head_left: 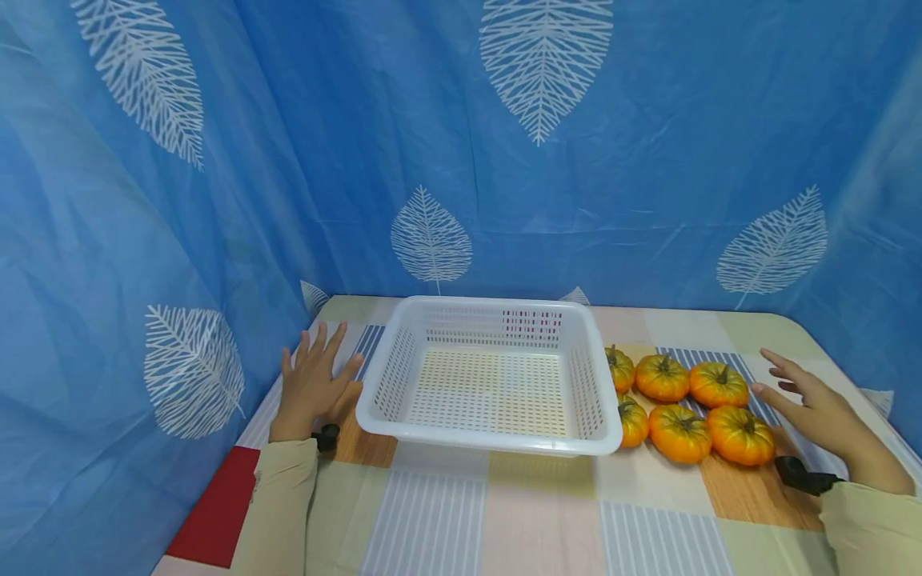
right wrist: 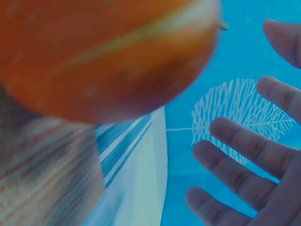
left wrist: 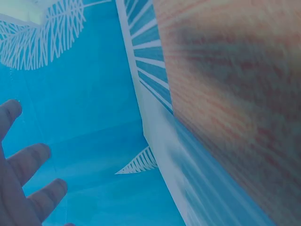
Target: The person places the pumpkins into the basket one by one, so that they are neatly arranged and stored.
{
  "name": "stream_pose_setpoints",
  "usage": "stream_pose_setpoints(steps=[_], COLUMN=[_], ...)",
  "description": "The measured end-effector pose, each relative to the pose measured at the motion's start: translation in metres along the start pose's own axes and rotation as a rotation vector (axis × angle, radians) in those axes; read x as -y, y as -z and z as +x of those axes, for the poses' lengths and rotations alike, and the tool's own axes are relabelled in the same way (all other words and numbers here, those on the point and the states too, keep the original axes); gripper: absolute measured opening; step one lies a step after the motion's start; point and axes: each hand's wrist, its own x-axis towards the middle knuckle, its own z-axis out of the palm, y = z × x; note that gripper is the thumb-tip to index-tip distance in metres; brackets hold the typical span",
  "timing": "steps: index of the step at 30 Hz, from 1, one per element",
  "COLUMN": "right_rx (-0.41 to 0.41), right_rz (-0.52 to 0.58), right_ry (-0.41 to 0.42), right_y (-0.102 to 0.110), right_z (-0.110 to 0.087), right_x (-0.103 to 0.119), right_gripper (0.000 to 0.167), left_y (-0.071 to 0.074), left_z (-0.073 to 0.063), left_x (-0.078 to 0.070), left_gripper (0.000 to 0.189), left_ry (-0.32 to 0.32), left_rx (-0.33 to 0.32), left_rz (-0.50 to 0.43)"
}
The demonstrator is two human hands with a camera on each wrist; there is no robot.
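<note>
A white plastic basket (head_left: 497,445) with slotted walls stands on the table, nothing inside it. Several small orange pumpkins (head_left: 679,434) sit in two rows along its right side, the leftmost ones partly hidden by the basket rim. My left hand (head_left: 311,386) is left of the basket with spread fingers, holding nothing. To the right of the pumpkins, my right hand (head_left: 821,408) hovers with fingers extended and apart, also holding nothing. In the right wrist view one pumpkin (right wrist: 113,56) looms close beside that hand, not touched by the fingers (right wrist: 244,146).
A patchwork-patterned cloth (head_left: 540,520) covers the table. Blue curtains (head_left: 346,160) with white leaf prints hang behind the table and at both sides, near the left hand. Each wrist wears a black strap camera (head_left: 805,478).
</note>
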Motion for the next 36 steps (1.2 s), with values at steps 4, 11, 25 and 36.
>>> stream_pose_setpoints(steps=[4,11,25,36], right_rx=[-0.003,0.05,0.064,0.122], right_rz=[0.052,0.076,0.161,0.218], right_ry=[0.026,-0.011,0.053,0.013], right_y=[0.001,0.005,0.0,-0.013], right_z=[-0.003,-0.003,-0.01,-0.023], right_x=[0.003,0.006,-0.001,-0.016], right_gripper=[0.071,0.067,0.05,0.054], left_y=[-0.002,-0.002,-0.002,-0.02], left_z=[0.003,0.007,0.008,0.006], left_x=[-0.001,-0.004,-0.004,-0.012], left_gripper=[0.077,0.076,0.069,0.068], left_ry=[-0.011,0.0,-0.016,-0.01], left_rx=[-0.01,0.017,0.126,0.243], left_rz=[-0.04,-0.154,-0.534,-0.996])
